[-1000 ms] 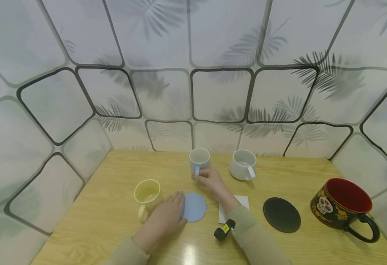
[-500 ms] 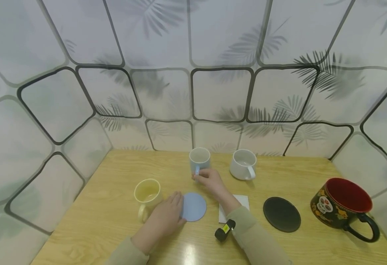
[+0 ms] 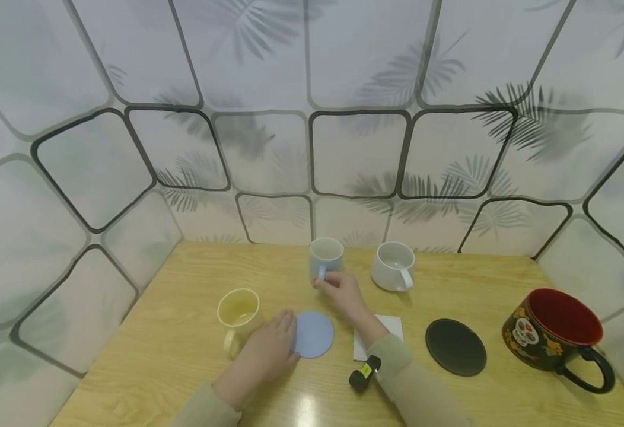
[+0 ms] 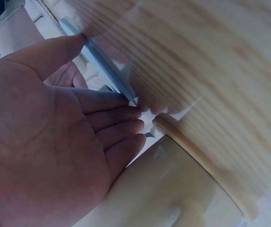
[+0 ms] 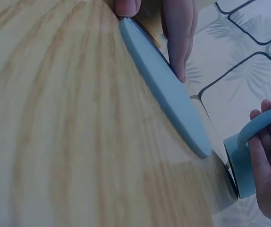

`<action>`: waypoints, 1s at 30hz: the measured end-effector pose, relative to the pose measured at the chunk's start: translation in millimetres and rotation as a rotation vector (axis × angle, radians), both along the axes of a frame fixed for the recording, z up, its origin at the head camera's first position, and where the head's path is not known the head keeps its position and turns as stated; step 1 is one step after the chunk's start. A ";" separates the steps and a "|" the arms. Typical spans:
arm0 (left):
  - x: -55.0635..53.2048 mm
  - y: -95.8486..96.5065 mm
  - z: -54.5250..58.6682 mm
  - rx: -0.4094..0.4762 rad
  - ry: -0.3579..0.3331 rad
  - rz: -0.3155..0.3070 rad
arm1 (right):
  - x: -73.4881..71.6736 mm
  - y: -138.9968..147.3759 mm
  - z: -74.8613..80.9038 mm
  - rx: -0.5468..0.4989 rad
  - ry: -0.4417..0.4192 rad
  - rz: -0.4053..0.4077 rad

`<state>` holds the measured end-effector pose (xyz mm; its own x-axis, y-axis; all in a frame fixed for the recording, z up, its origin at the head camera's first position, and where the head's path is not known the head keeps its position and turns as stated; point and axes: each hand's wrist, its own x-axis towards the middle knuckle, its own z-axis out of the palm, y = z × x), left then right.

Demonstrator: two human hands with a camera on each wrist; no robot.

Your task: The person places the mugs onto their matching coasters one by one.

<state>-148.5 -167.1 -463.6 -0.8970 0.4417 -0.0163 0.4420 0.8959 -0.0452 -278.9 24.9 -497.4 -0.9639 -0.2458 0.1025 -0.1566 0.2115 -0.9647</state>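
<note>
One light blue mug (image 3: pixel 326 258) is standing near the back of the wooden table (image 3: pixel 194 267), not far from the wall (image 3: pixel 357 154). The right hand (image 3: pixel 345 295) is reaching over to it, and the thumb and fingers are pinching its handle (image 3: pixel 321 274). The left hand (image 3: pixel 269 346) is resting by a round blue coaster (image 3: pixel 314 335) that is lying flat, closer to the person. Its fingers are staying straight and close together, with the thumb sticking out apart, and the tips are touching the coaster's edge. A yellow mug (image 3: pixel 239 309) is standing just beside the left hand; I cannot tell if they are touching. To the right of the blue mug, a white cup (image 3: pixel 389 274) is standing with its handle pointing toward the front. A white square (image 3: pixel 394 325) is lying partly hidden under the right arm. Farther right, a round black coaster (image 3: pixel 456 347) is lying flat, and beside it a big black mug (image 3: pixel 541 338) is showing a skull, flowers and a red inside.
</note>
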 end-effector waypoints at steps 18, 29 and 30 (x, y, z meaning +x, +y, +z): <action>1.3 -1.6 -1.9 -0.009 0.021 -0.016 | 6.6 1.9 2.3 -0.070 -0.031 -0.003; -0.1 -0.7 -2.9 -0.013 0.014 -0.003 | 15.7 0.6 8.3 -0.057 0.015 -0.017; 0.1 -0.8 -3.1 -0.014 0.014 -0.003 | 16.6 1.0 8.7 -0.052 0.019 -0.006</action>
<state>-148.4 -167.9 -466.7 -0.8959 0.4442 -0.0099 0.4439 0.8938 -0.0645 -262.3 25.9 -488.7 -0.9632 -0.2336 0.1333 -0.1737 0.1620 -0.9714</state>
